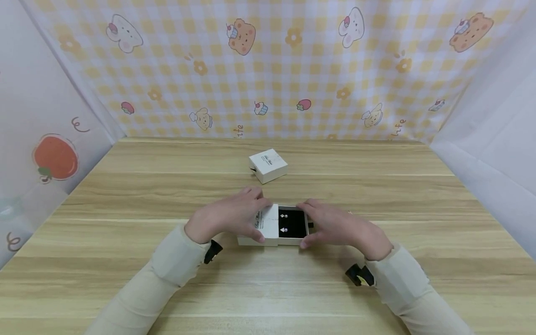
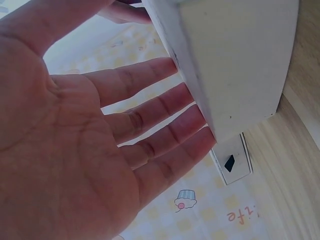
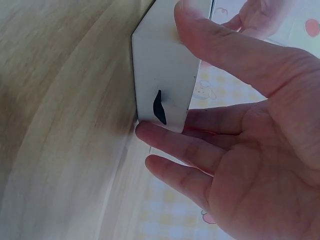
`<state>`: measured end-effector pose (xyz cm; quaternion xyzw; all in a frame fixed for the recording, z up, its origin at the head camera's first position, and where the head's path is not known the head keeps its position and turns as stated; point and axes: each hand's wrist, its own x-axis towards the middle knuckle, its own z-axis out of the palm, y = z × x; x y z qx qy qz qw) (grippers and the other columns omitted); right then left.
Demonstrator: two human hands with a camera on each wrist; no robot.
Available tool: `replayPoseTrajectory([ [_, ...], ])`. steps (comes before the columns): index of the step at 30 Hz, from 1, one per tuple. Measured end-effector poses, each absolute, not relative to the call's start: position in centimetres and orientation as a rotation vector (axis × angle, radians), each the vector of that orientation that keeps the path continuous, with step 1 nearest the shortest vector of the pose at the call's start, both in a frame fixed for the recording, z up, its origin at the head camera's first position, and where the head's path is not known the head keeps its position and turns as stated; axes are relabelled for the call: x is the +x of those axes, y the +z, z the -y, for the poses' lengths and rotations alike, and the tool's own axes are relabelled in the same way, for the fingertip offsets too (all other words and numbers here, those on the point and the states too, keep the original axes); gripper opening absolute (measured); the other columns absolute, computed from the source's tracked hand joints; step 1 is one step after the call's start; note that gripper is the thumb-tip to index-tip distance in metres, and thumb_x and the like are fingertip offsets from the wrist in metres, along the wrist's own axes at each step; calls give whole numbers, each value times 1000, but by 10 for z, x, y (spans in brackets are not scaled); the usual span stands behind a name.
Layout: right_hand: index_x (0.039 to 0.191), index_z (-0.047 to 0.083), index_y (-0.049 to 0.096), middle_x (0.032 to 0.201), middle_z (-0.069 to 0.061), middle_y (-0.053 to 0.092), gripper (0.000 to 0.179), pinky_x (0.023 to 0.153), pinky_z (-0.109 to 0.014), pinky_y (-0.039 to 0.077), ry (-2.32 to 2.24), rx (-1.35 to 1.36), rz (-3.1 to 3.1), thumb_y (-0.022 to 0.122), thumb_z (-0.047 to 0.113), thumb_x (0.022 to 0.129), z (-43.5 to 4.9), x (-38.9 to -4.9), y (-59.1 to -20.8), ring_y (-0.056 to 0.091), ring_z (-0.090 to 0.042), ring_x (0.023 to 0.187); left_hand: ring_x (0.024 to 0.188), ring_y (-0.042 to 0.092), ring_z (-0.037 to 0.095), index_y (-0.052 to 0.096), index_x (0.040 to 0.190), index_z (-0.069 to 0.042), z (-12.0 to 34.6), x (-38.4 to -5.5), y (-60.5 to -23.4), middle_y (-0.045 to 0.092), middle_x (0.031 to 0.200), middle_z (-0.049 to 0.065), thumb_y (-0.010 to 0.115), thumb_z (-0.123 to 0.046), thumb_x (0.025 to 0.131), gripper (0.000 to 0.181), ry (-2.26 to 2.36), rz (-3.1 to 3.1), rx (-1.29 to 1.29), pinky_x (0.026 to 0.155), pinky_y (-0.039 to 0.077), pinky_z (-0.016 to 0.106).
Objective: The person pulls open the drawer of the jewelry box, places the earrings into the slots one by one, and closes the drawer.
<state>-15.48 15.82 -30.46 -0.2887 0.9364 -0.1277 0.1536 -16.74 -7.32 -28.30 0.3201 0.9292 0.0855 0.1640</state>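
Note:
In the head view a white jewelry box [image 1: 270, 229] lies on the table with its inner drawer [image 1: 291, 241] pulled partly out to the right. Small earrings [image 1: 284, 230] sit on the drawer's black insert [image 1: 298, 223]. My left hand [image 1: 234, 215] holds the sleeve between thumb and fingers; the left wrist view shows its fingertips [image 2: 200, 117] against the sleeve's edge. With thumb and fingers on opposite sides, my right hand [image 1: 337, 225] grips the drawer's outer end. A black pull tab [image 3: 159, 107] shows on that end in the right wrist view.
A second white box [image 1: 268, 164] with dark lettering and a black tab stands farther back on the wooden table [image 1: 167, 158]. Behind the table hangs a yellow checked curtain [image 1: 268, 74], with white cloth [image 1: 494, 111] on both sides.

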Motion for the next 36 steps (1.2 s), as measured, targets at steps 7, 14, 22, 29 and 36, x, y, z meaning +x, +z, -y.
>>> replayPoseTrajectory([
  [7,140,-3,33,137,-17,43,88,99,-42,41,-367,-854,-2682,72,42,76,-157,-154,-306,51,-28,117,99,38,18,47,136,-10,73,-167,-284,45,115,3,79,-38,71,77,254,-2647,904,79,40,30],
  [14,141,-4,32,137,-18,42,89,99,-42,42,-393,-851,-2683,72,43,75,-155,-154,-307,51,-28,117,100,38,19,47,136,-10,72,-168,-285,45,116,4,79,-38,71,77,246,-2648,906,80,41,31],
  [22,142,-2,31,141,-18,38,90,102,-44,39,-408,-844,-2678,70,46,77,-154,-153,-308,47,-30,123,100,38,19,47,135,-10,72,-168,-284,45,115,4,79,-38,71,77,235,-2648,914,81,40,31],
  [29,143,-2,30,144,-19,35,90,104,-45,37,-412,-857,-2679,68,46,78,-153,-154,-309,43,-32,126,100,39,19,48,135,-10,72,-168,-284,45,114,3,79,-38,71,76,221,-2650,924,83,40,32],
  [36,143,-2,30,144,-19,35,89,104,-45,37,-419,-883,-2687,68,46,78,-152,-155,-312,43,-32,127,100,38,19,47,135,-11,72,-168,-284,45,114,3,79,-38,71,77,230,-2647,916,81,40,31],
])
